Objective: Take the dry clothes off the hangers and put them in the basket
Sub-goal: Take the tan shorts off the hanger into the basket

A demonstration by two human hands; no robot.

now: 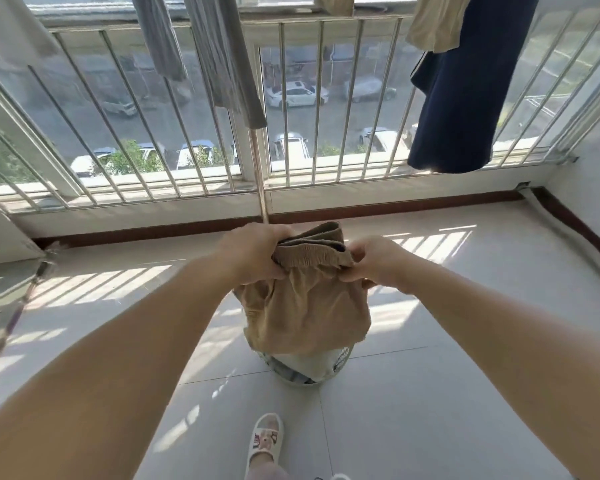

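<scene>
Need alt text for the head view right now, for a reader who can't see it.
Both hands, left and right, grip the waistband of tan shorts held over a laundry basket on the tiled floor. Grey clothes and a navy garment hang by the barred window.

No readable text, label, brand or number is showing anywhere. The slipper (265, 441), lying below and nearer than the left hand (257, 252) and the right hand (374, 263), is carrying a small printed motif on its strap, but it is showing too blurred to make out any letters.
</scene>
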